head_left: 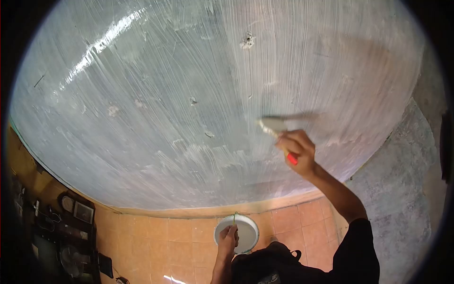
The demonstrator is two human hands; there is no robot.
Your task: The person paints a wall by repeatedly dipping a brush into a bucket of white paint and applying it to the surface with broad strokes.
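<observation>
My right hand point(299, 147) is closed round the handle of a paintbrush point(270, 128), whose handle end is red. The bristles are at the wall point(198, 94), touching or very close to it, and throw a dark shadow beside them. Whitish streaks of wet-looking paint cover the grey-blue wall. Lower down, my left hand point(229, 235) is closed on the thin green handle of a round bucket point(256, 231). Pale grey-white liquid shows inside the bucket; my hand and forearm hide its left side.
Orange tiles point(156, 236) cover the floor below the wall. At the lower left stands dark furniture point(52, 227) with a fan point(71, 260) and other items. Another patchy grey wall point(397, 189) meets this one at the right. A rough hole point(247, 40) marks the upper wall.
</observation>
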